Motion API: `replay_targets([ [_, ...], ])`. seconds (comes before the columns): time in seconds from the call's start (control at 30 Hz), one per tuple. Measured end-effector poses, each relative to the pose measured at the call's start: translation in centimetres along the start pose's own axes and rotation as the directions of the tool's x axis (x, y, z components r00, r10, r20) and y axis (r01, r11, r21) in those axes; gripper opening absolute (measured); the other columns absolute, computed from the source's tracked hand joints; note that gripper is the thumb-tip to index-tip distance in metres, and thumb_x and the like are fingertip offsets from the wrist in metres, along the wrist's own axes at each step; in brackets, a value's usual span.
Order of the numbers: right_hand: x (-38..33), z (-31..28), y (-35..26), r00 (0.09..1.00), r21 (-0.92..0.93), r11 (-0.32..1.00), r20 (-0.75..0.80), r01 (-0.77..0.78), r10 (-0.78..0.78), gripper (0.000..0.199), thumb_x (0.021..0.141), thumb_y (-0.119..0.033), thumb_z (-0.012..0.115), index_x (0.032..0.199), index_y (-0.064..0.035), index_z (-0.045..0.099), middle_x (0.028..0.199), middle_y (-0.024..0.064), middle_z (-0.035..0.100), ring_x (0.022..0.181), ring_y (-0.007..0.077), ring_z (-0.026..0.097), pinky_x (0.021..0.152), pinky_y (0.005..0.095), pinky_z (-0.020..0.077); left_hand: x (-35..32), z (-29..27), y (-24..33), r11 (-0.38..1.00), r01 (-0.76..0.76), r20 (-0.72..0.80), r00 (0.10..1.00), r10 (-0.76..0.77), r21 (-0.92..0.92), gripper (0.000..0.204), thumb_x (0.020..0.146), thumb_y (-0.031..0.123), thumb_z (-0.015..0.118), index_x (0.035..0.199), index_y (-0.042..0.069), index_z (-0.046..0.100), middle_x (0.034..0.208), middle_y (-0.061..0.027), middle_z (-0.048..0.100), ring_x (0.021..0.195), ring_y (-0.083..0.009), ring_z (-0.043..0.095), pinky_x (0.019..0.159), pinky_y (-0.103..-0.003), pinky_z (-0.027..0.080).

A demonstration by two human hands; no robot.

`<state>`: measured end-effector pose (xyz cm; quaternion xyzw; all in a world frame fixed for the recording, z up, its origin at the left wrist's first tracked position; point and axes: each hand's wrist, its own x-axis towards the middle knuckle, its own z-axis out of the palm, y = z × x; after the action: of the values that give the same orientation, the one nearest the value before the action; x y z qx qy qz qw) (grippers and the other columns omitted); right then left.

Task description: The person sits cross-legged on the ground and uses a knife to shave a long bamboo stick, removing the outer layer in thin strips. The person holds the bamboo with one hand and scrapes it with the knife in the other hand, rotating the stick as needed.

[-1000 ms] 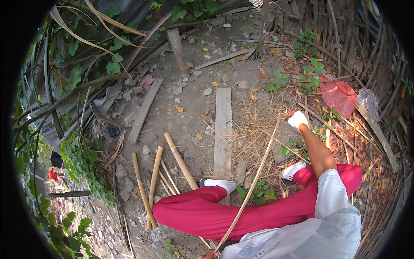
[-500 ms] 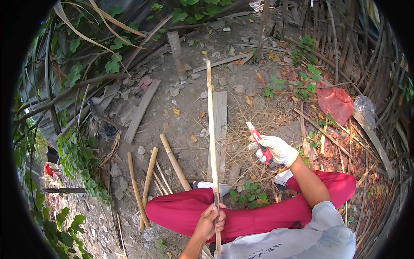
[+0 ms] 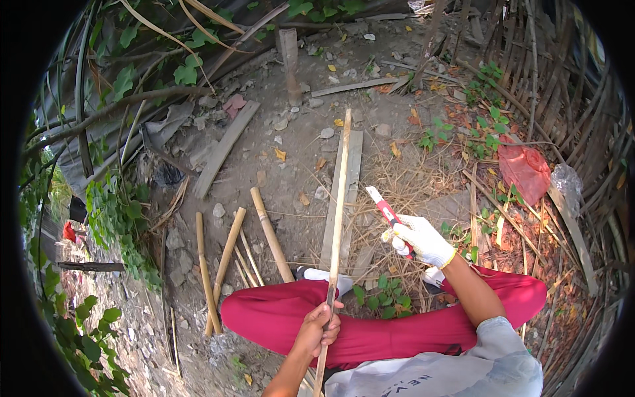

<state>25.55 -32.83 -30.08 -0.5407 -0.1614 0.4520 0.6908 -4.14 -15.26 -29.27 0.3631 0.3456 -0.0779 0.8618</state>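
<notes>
My bare left hand (image 3: 317,329) is wrapped round the lower part of a long split bamboo strip (image 3: 339,212). The strip rises away from my lap, leaning slightly to the right at its far end. In a white glove, my right hand (image 3: 423,241) grips a red utility knife (image 3: 391,220). Its pale blade end points up and left, toward the strip but apart from it. Beneath the strip a flat grey board (image 3: 351,173) lies on the ground.
Several bamboo poles (image 3: 226,258) lean by my left knee. A second grey plank (image 3: 227,149) lies farther left. A wooden stake (image 3: 290,66) stands at the back. Dry straw (image 3: 403,172), a red plastic bag (image 3: 524,173) and a stick fence (image 3: 562,86) are on the right.
The strip's far end has swung to the right and its near end to the left. The knife has tilted further left, its tip now closer to the strip. The view has shifted a little.
</notes>
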Motion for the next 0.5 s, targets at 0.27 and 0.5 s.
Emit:
replay_targets([
  [0.27, 0.4, 0.8, 0.6, 0.951, -0.091, 0.993, -0.307, -0.076, 0.044, 0.033, 0.107, -0.033, 0.055, 0.093, -0.0035, 0.063, 0.062, 0.0006, 0.058, 0.041, 0.0076, 0.045, 0.038, 0.0242, 0.0360, 0.6, 0.4, 0.3, 1.000, -0.012, 0.025, 1.000, 0.012, 0.012, 0.031, 0.112, 0.026, 0.037, 0.126, 0.003, 0.051, 0.070, -0.0015, 0.046, 0.048, -0.0057, 0.033, 0.038, -0.020, 0.028],
  [0.5, 0.0, 1.6, 0.4, 0.980, -0.106, 0.993, -0.183, 0.060, -0.079, 0.029, 0.108, -0.027, 0.050, 0.120, -0.0020, 0.058, 0.076, 0.0018, 0.063, 0.054, 0.0060, 0.055, 0.051, 0.0242, 0.0458, 0.6, 0.3, 0.7, 1.000, 0.000, 0.078, 0.997, -0.002, 0.020, 0.035, 0.112, 0.030, 0.038, 0.131, 0.005, 0.051, 0.075, -0.0020, 0.048, 0.053, -0.0069, 0.037, 0.042, -0.022, 0.033],
])
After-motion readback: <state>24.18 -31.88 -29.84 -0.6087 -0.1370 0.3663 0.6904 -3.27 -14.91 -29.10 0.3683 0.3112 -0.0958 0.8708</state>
